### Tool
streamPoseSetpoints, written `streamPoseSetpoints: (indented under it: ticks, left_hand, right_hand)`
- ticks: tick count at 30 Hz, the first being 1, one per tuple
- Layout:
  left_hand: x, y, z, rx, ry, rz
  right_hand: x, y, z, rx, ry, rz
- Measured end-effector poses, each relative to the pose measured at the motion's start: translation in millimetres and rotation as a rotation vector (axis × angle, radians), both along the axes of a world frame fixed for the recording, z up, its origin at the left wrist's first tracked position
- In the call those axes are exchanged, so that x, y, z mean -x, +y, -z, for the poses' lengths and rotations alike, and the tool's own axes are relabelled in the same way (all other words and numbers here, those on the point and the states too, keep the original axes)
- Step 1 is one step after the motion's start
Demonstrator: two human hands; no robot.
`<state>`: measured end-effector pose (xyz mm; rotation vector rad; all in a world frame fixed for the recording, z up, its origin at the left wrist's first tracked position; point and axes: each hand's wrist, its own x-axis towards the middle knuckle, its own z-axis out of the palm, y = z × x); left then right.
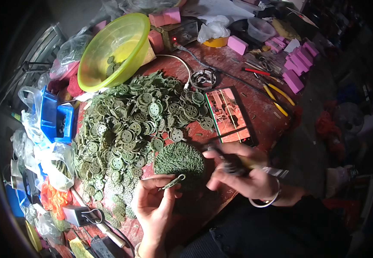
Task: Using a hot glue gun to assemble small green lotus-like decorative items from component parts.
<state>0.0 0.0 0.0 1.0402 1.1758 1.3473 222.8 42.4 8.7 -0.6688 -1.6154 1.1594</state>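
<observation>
My left hand point(154, 200) pinches a small green disc-shaped wax-like piece point(172, 182) between thumb and fingers; a little loop sticks up from its end. My right hand point(246, 174), with a pale bangle on the wrist, is closed round a dark tool point(233, 164) with a yellowish handle; motion blur hides its exact kind. Just beyond my left fingers lies a round green pad point(178, 161) with a rough, bristly surface. A large heap of green pierced discs point(126, 133) spreads over the red table to the left of the pad.
A phone point(228, 114) with a lit screen lies beyond my right hand. A yellow-green basin point(139, 47) tilts behind the heap. Yellow-handled pliers point(281, 96), pink blocks point(298, 62) and a box with a red light point(180, 34) stand farther back. A blue bin point(55, 116) is at left.
</observation>
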Motion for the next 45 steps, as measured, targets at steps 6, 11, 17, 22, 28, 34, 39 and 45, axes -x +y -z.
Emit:
streamPoseSetpoints:
  ticks: [6,11,17,22,28,34,39,45]
  left_hand:
    - [4.3,-3.2,4.3,-0.023,-0.039,0.042]
    - [6.9,-0.6,3.6,-0.025,-0.11,0.032]
    - [11.0,-2.7,4.4,-0.028,-0.061,0.028]
    - [10.4,-1.0,6.5,-0.038,0.045,0.021]
    - [9.6,-1.9,11.8,-0.068,0.037,0.003]
    - [10.5,1.1,4.5,0.013,-0.138,0.025]
    - [16.7,5.1,-4.0,0.179,-0.54,0.073]
    - [24.7,7.4,-4.8,0.317,-0.606,0.173]
  right_hand:
    - [1.1,1.6,-15.3,-0.013,-0.089,-0.05]
    - [24.2,-8.6,-24.9,0.101,-0.019,-0.003]
    - [34.7,2.7,-28.0,-0.145,-0.233,-0.056]
    - [37.0,2.2,-23.5,-0.14,-0.208,-0.033]
    - [35.4,-0.3,-24.3,-0.022,-0.149,-0.111]
    - [32.1,-5.3,-33.3,0.206,0.039,0.119]
    - [33.1,-4.5,-28.4,0.19,-0.003,0.201]
    - [39.2,6.5,-29.0,0.023,-0.111,0.179]
